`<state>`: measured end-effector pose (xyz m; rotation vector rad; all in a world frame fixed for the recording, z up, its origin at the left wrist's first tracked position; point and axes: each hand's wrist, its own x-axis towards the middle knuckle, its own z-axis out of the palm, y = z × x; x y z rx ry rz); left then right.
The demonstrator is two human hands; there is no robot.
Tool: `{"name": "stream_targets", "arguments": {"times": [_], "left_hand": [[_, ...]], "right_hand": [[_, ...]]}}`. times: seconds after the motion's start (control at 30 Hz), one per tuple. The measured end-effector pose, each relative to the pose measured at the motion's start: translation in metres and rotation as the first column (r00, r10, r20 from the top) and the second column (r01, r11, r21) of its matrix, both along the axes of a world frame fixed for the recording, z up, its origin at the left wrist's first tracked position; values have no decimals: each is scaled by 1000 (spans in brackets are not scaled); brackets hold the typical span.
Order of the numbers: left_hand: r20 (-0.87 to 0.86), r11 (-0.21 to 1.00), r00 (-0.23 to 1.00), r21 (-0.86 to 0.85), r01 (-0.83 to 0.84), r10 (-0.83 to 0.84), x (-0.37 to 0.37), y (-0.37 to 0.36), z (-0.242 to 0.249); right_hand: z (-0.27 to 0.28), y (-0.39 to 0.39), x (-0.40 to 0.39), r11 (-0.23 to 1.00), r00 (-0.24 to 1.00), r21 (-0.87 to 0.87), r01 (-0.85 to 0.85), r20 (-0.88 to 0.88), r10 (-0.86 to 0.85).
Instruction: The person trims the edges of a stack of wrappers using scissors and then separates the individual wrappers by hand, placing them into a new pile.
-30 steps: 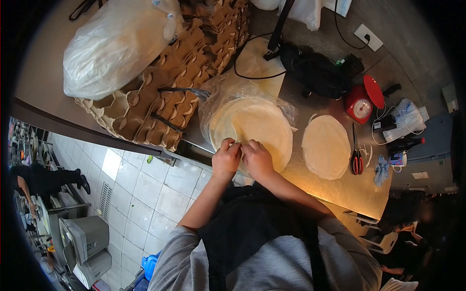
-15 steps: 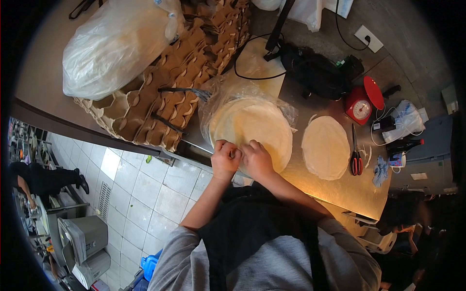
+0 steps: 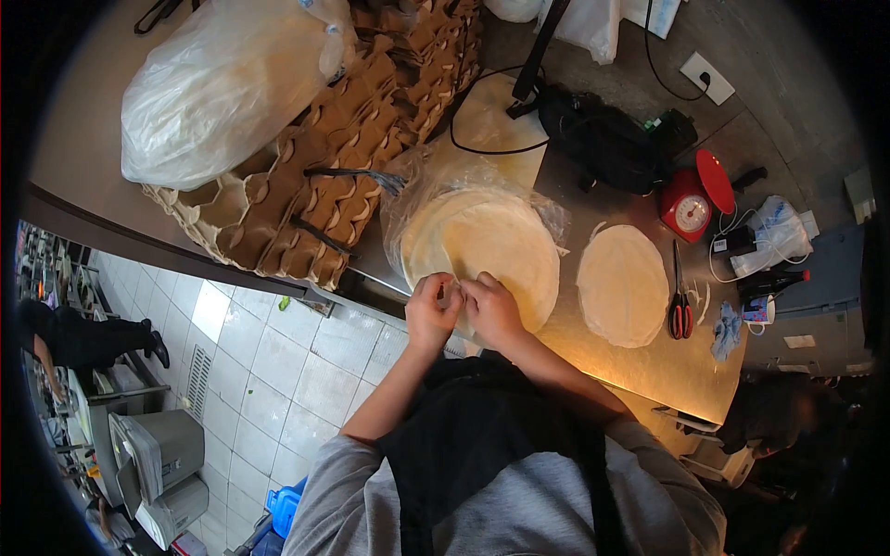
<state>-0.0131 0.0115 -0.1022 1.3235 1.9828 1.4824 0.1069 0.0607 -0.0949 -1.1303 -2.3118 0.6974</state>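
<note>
A stack of thin, pale round dough sheets (image 3: 505, 246) sits on crinkled clear plastic (image 3: 417, 190) in front of me. At its near edge my left hand (image 3: 433, 310) and my right hand (image 3: 491, 310) meet, both pinching the rim of the top dough sheet. A lifted fold of that sheet shows just beyond my left fingers. The fingertips partly hide the pinched edge. Right of the stack, a second pile of round sheets (image 3: 622, 285) lies flat on the metal table (image 3: 593, 361).
Scissors (image 3: 681, 315) with red-and-black handles, dough scraps and a blue cloth (image 3: 727, 334) lie to the right. Behind stand a red scale (image 3: 688, 211) and a black bag (image 3: 603, 139). Egg trays (image 3: 315, 167) and a filled plastic bag (image 3: 227, 93) occupy the left. Other people (image 3: 88, 338) are farther off.
Both hands have shifted very slightly, still pinching at the near edge of the stack. The fold in the top sheet now stands out more beside the left fingers.
</note>
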Motion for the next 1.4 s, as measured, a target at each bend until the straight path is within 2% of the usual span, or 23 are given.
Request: {"name": "stream_targets", "arguments": {"times": [0.17, 0.3, 0.37, 0.47, 0.57, 0.6, 0.77, 0.87, 0.97, 1.07, 1.17, 1.4], "left_hand": [[-135, 999, 990, 3, 52, -51, -9, 1, -5], [177, 999, 984, -41, -12, 19, -6, 0, -16], [390, 996, 920, -92, -12, 47, -5, 0, -21], [602, 998, 797, -56, -22, 51, -4, 4, -23], [639, 998, 769, -39, 44, -9, -2, 3, -13], [639, 998, 769, -22, 52, -26, -1, 2, -11], [638, 997, 767, 56, 46, -72, 5, 0, -9], [554, 999, 832, 16, 45, -47, 3, 1, -4], [568, 993, 821, -49, 107, -61, 4, 4, 12], [473, 976, 877, -138, 169, -85, -1, 5, 6], [496, 981, 865, -111, 158, -83, 1, 4, 8], [268, 984, 962, -155, 86, -42, -1, 2, 19]], "right_hand": [[3, -1, 3, 1000, 1000, 1, -14, -3, 14], [6, 7, 10, 993, 998, -107, 54, -8, -55], [2, 11, 13, 987, 998, -150, 64, -13, -67], [-2, 12, 13, 985, 997, -168, 50, -49, -59], [11, 11, 4, 971, 983, -235, 35, -167, -76], [16, 12, 2, 962, 972, -269, 32, -217, -93], [12, 18, 1, 977, 962, -198, 76, -242, -124], [14, 17, -1, 974, 961, -212, 78, -243, -130], [10, 15, -3, 983, 957, -174, 58, -271, -105], [9, 14, -2, 985, 955, -162, 60, -278, -103], [12, 14, -1, 986, 962, -164, 27, -265, -70], [12, 17, -1, 989, 959, -138, 46, -270, -83]]}}
